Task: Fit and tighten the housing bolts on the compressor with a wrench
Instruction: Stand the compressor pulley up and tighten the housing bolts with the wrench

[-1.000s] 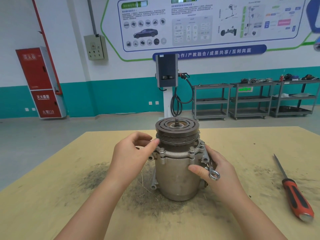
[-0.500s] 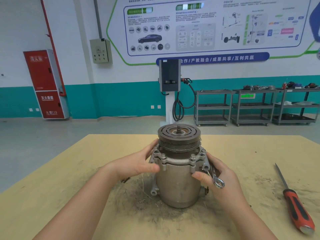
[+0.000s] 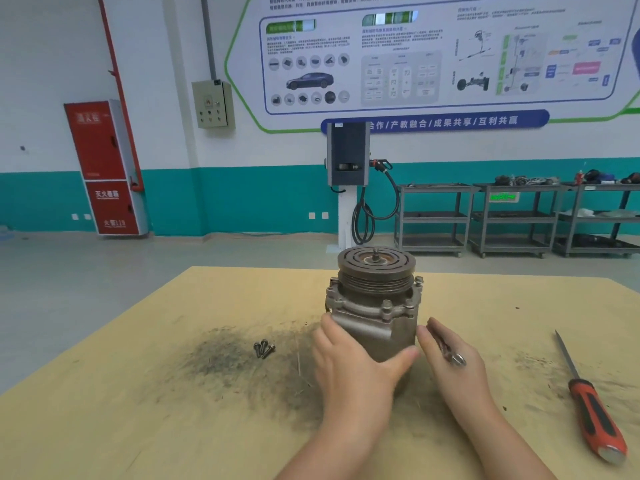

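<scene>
My left hand (image 3: 349,362) wraps the front of the compressor (image 3: 374,306), mid-frame on the table (image 3: 138,410). My right hand (image 3: 453,362) pinches the wrench (image 3: 450,355) against its right side. It looks heavy, hard and smooth, so I think low on the body is the best hold, not the round top. Three bolts (image 3: 264,348) lie apart, left of centre. A second ago my left hand was up by the rim. Now it sits lower, and the bolts show.
</scene>
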`<state>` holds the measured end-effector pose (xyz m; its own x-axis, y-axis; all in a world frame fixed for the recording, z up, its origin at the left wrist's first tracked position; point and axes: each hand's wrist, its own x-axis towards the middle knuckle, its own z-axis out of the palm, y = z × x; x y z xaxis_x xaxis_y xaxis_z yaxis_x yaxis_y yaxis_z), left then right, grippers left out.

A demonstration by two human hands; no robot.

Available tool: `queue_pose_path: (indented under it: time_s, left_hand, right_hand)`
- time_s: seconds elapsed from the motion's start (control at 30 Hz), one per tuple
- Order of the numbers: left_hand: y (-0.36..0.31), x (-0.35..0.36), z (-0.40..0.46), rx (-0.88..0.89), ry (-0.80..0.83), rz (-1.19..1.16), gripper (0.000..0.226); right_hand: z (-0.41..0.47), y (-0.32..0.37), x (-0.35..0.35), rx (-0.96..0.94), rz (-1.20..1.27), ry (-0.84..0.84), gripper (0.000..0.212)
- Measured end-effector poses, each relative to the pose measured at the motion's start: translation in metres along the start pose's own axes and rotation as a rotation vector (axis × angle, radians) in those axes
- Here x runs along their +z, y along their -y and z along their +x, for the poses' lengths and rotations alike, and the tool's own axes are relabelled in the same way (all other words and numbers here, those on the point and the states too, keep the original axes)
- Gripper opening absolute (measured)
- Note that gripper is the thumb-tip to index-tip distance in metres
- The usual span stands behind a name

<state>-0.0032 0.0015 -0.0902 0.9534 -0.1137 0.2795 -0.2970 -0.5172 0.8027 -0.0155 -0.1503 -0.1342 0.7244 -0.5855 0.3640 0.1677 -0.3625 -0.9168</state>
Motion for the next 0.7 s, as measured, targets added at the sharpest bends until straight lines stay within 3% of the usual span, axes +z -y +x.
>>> queue_pose_path:
  time_s: [0.1, 0.23, 0.4, 0.5, 0.63, 0.7]
  left_hand:
    - [0.005, -0.012, -0.009, 0.077, 0.087, -0.03, 0.108]
    - [0.043, -0.045, 0.041, 0.022, 0.023, -0.045, 0.025]
    - [0.115, -0.068, 0.121, -0.077, 0.172, 0.411, 0.022]
    - [0.138, -0.063, 0.139, 0.031, 0.233, 0.586, 0.021]
    - [0.143, -0.058, 0.138, 0.155, 0.19, 0.611, 0.016]
    - [0.129, -0.06, 0.13, 0.154, 0.099, 0.429, 0.008]
  right_hand:
    - [-0.007, 0.008, 0.005, -0.065, 0.039, -0.015, 0.025]
    - [-0.01, 0.017, 0.007, -0.076, 0.095, -0.002, 0.031]
    - [-0.004, 0.01, 0.001, -0.114, 0.126, 0.093, 0.026]
    - [-0.002, 0.011, 0.0, -0.134, 0.154, 0.135, 0.047]
    - [-0.002, 0.013, 0.001, -0.153, 0.186, 0.151, 0.043]
    - [-0.002, 0.014, 0.001, -0.157, 0.211, 0.157, 0.045]
